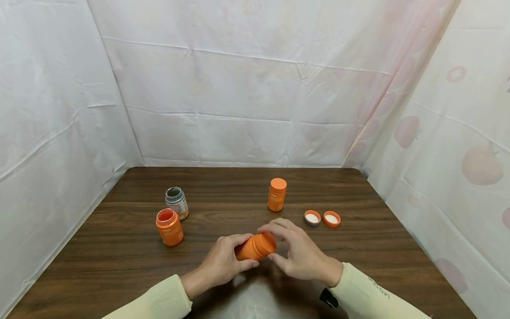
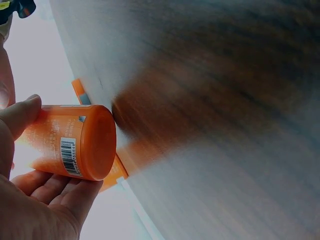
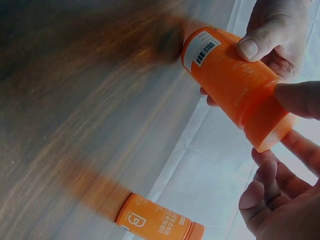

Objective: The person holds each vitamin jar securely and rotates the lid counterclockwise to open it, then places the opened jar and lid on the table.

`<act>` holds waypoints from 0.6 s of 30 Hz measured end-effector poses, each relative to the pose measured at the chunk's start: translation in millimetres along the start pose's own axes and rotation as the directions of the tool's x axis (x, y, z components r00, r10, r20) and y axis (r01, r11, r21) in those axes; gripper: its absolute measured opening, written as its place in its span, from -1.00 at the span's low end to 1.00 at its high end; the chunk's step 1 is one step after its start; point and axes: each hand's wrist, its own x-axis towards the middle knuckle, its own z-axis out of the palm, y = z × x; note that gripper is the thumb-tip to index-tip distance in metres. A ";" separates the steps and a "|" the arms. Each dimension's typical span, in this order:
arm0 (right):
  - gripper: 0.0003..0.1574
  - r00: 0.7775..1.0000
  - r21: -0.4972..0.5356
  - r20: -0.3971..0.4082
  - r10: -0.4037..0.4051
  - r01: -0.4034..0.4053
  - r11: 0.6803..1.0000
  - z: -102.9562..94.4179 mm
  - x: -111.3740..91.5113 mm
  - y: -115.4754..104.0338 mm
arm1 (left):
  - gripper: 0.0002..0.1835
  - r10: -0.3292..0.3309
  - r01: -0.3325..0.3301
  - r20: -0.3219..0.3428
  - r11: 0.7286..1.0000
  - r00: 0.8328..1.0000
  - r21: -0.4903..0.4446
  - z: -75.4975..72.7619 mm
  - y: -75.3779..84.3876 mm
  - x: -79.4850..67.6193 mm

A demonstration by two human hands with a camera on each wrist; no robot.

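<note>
My left hand (image 1: 221, 261) grips an orange plastic bottle (image 1: 248, 250) round its body, thumb on one side and fingers on the other. The bottle is tilted, its capped end pointing to the right; its base and barcode label (image 2: 70, 156) show in the left wrist view. My right hand (image 1: 303, 254) holds the ribbed orange cap (image 3: 270, 125) between thumb and fingertips. The cap sits on the bottle's neck. A second capped orange bottle (image 1: 276, 195) stands upright behind the hands.
At the left stand an uncapped orange bottle (image 1: 171, 232) and an uncapped grey bottle (image 1: 178, 205). To the right, a grey cap (image 1: 312, 223) and an orange cap (image 1: 332, 224) lie with white insides up. Pale curtains (image 1: 239, 88) surround the dark wooden table (image 1: 223, 186).
</note>
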 end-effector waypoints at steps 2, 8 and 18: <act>-0.19 1.000 0.007 0.007 -0.014 0.014 1.000 -0.4 0.5 0.3 | -0.44 0.001 -0.001 0.001 1.000 1.000 0.001 0.1 -0.1 0.0; -0.10 0.998 0.032 0.001 -0.057 0.057 0.998 -0.6 2.0 0.5 | -0.43 0.004 -0.004 -0.004 1.000 1.000 0.005 0.5 -0.3 -0.1; -0.37 0.992 -0.028 -0.052 0.111 -0.113 0.993 1.0 2.5 -2.2 | -0.45 0.000 0.000 -0.010 1.000 1.000 0.001 0.5 -0.1 1.2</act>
